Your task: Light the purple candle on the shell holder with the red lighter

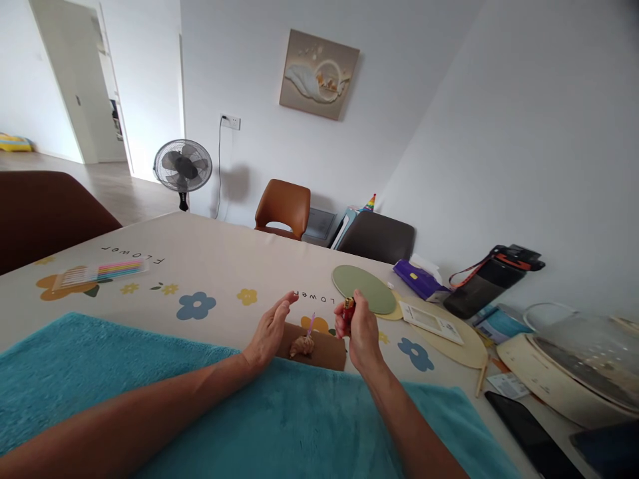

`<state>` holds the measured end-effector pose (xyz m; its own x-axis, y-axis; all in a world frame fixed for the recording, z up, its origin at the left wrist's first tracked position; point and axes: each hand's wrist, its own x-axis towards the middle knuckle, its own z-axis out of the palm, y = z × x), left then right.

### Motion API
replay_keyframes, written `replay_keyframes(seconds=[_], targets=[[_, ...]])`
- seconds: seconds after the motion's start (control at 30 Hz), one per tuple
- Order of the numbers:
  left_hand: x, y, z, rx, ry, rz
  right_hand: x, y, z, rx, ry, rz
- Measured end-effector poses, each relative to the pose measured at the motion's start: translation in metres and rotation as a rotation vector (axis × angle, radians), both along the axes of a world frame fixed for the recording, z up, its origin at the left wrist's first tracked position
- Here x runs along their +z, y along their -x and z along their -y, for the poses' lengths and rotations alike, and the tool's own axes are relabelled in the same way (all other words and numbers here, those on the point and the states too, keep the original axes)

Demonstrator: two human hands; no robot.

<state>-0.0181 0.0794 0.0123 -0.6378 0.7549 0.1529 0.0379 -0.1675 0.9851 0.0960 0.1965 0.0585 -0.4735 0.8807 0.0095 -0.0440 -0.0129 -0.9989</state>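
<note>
My right hand (pixel 363 331) is closed around a red lighter (pixel 348 307), thumb near its metal top; I make out no flame. Held upright on its edge, my left hand (pixel 269 330) has its fingers stretched out and nothing in it. Between the two hands a thin purple candle (pixel 311 323) stands, slightly tilted, in a brownish, knobbly lump (pixel 302 346) whose kind I cannot tell. The lump rests on a piece of brown cardboard (pixel 329 352) at the edge of the blue towel (pixel 299 412).
A clear pack of coloured candles (pixel 102 273) lies on the left of the table. To the right are a green placemat (pixel 363 289), a purple tissue pack (pixel 420 279), a black bottle (pixel 486 283), a phone (pixel 532 432) and a lidded electric pot (pixel 554 379).
</note>
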Motion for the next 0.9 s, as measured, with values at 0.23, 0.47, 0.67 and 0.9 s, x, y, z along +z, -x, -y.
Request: replay_keyframes(seconds=[0.23,0.47,0.67,0.9], targets=[[-0.001,-0.001,-0.001,-0.001,-0.031,0.009,0.004,0.001,0.007,0.007,-0.039,0.043],[0.002,-0.002,0.001,-0.004,-0.026,0.019,0.006,0.001,0.012,0.033,-0.108,0.173],[0.003,-0.002,0.001,-0.006,-0.032,0.031,0.004,0.0,0.011,0.085,-0.177,0.197],[0.002,-0.001,0.0,0.003,-0.025,0.032,0.004,-0.001,0.012,0.069,-0.199,0.199]])
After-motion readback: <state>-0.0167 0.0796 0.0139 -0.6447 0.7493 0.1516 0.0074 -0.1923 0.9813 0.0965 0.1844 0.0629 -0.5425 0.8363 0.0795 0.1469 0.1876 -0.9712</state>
